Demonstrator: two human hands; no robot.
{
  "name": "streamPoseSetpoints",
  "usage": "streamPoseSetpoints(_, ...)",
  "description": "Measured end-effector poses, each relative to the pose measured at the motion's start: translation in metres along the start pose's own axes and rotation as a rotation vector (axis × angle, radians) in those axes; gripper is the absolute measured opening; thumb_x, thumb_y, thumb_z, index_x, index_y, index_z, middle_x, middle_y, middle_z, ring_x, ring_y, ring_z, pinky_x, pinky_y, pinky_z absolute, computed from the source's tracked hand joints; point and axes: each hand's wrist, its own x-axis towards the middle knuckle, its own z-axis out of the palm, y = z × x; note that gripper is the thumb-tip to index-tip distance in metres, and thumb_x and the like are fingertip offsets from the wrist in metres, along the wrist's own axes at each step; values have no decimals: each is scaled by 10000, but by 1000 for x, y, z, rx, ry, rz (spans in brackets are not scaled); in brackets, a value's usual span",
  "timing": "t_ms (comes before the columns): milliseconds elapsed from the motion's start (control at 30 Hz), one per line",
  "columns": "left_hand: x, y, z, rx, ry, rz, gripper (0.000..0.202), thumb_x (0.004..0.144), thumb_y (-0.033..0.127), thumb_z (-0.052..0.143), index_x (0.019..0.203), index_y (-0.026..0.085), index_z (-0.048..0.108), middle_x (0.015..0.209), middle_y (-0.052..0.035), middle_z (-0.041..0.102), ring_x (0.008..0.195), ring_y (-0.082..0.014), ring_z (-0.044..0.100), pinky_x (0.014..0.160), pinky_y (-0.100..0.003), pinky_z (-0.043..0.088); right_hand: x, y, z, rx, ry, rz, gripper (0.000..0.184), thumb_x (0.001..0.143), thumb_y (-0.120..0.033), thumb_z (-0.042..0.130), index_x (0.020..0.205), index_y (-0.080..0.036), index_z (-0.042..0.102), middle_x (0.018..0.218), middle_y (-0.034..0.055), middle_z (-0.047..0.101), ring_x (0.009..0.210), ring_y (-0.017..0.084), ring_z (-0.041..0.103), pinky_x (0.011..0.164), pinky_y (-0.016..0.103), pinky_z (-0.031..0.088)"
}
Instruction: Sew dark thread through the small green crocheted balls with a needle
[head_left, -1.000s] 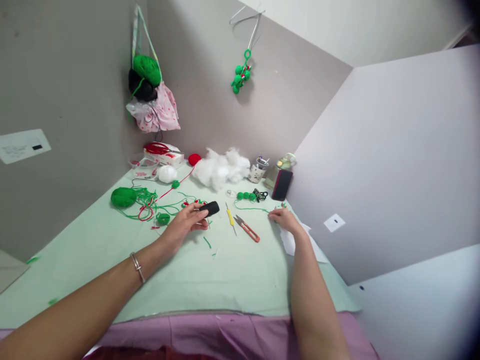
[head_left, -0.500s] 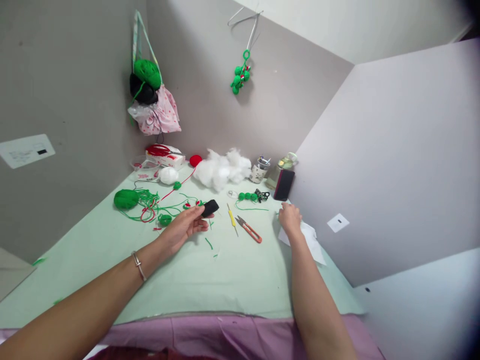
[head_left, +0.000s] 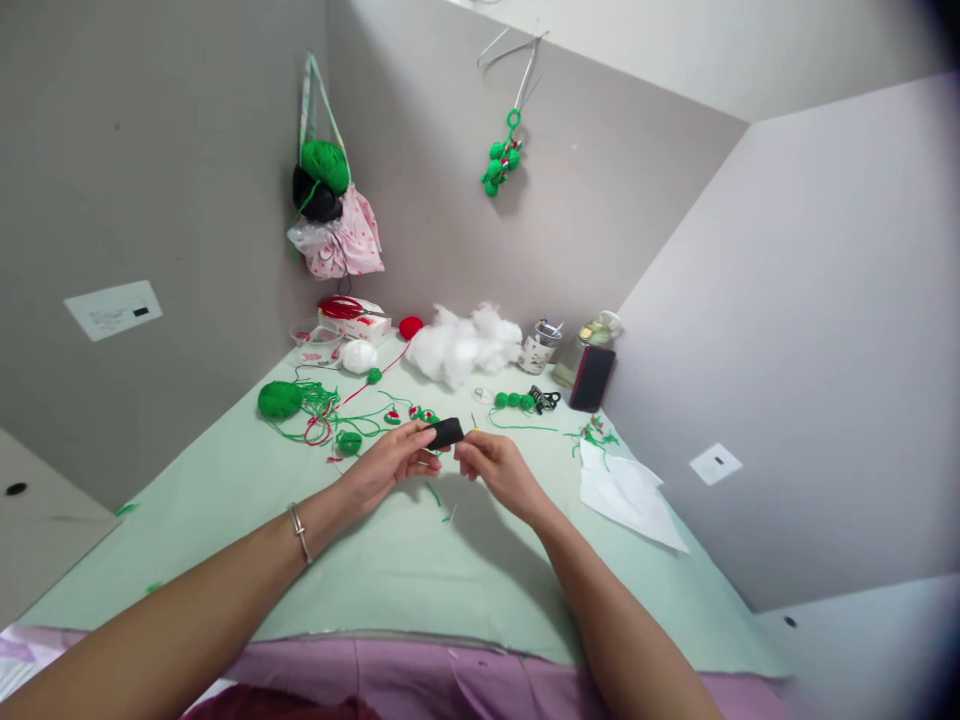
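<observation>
My left hand (head_left: 397,460) grips a small black block-shaped object (head_left: 448,432) between thumb and fingers, above the table. At that object's right end is my right hand (head_left: 495,468), its thumb and fingertips pinched together; whatever they hold is too small to make out. Behind the right hand shows only the tip of a yellow-handled crochet hook (head_left: 475,424). The orange thread snips are hidden by the hand. Short green yarn scraps (head_left: 433,494) lie below my hands. Just beyond the left hand are small red, white and green crocheted pieces (head_left: 415,412).
Green yarn (head_left: 280,400) with loose strands lies left, near a white yarn ball (head_left: 359,356). White stuffing (head_left: 463,345), a pen cup (head_left: 540,347) and a leaning phone (head_left: 592,379) line the back. Joined green balls (head_left: 514,401) and white paper (head_left: 626,495) are to the right.
My right hand has come left from the paper at the table's right side to the black object, uncovering yarn scraps there. The left hand keeps its hold. The view has shifted slightly.
</observation>
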Motion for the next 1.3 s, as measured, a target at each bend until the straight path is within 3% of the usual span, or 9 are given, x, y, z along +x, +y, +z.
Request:
streamPoseSetpoints(100, 2, 1, -3, 5, 43, 12, 287, 802, 319, 764, 996, 148, 641, 958, -53, 685, 719, -119, 670, 744, -266, 584, 0, -2, -20, 148, -55, -32, 369, 930, -488, 567, 794, -164, 678, 666, 16, 620, 612, 125, 542, 628, 255, 449)
streamPoseSetpoints(267, 3, 7, -8, -73, 84, 71, 273, 800, 264, 747, 1009, 160, 605, 1059, -84, 722, 863, -182, 725, 880, -324, 560, -2, -1, -42, 93, -414, 12, 494, 958, -567, 474, 911, -152, 737, 764, 50, 674, 631, 127, 570, 628, 253, 460)
streamPoseSetpoints(433, 4, 11, -12, -132, 95, 119, 225, 819, 239, 706, 1005, 158, 607, 1083, -85, 727, 887, -188, 720, 913, -344, 548, -5, 7, -22, -225, -520, 21, 284, 773, -388, 769, 999, -220, 736, 735, -12, 635, 626, 123, 553, 564, 219, 417)
streamPoseSetpoints(567, 3, 9, -12, -152, 101, 92, 230, 812, 224, 713, 1002, 161, 600, 993, -52, 722, 791, -159, 708, 853, -327, 559, -6, 10, -8, -370, -575, -69, 152, 762, -203, 759, 911, -214, 731, 763, -12, 625, 679, 125, 575, 620, 218, 423)
streamPoseSetpoints(700, 3, 10, -10, -167, 91, 87, 225, 804, 221, 720, 981, 160, 595, 927, -31, 710, 756, -146, 696, 825, -316, 554, -3, 12, -9, -421, -460, -143, 88, 831, -146, 642, 795, -194, 706, 864, 18, 651, 718, 127, 578, 688, 239, 429)
streamPoseSetpoints(933, 2, 11, -10, -169, 102, 74, 228, 798, 230, 722, 965, 162, 583, 875, -30, 702, 734, -148, 687, 796, -300, 542, -2, 17, 9, -413, -310, -117, 191, 875, -213, 643, 1063, -221, 674, 837, 8, 666, 714, 148, 582, 674, 253, 434)
streamPoseSetpoints(1067, 2, 11, -10, -163, 93, 74, 239, 798, 236, 725, 971, 157, 581, 868, -29, 694, 730, -147, 682, 777, -289, 543, 3, 21, 23, -566, -270, -213, 141, 893, -117, 569, 901, -188, 691, 888, 41, 654, 769, 152, 586, 726, 261, 423)
streamPoseSetpoints(1233, 1, 13, -8, -152, 101, 69, 233, 792, 228, 730, 959, 148, 588, 889, -43, 703, 724, -143, 678, 763, -284, 546, 18, 29, 18, -563, 12, -125, 186, 899, -91, 525, 883, -184, 685, 911, 38, 617, 764, 139, 565, 745, 257, 419)
streamPoseSetpoints(1300, 1, 12, -9, -148, 102, 57, 231, 789, 225, 733, 953, 148, 590, 882, -47, 708, 717, -143, 676, 754, -283, 545, 23, 32, 16, -593, 43, -107, 183, 907, -99, 529, 921, -188, 689, 927, 39, 610, 782, 142, 567, 759, 261, 415)
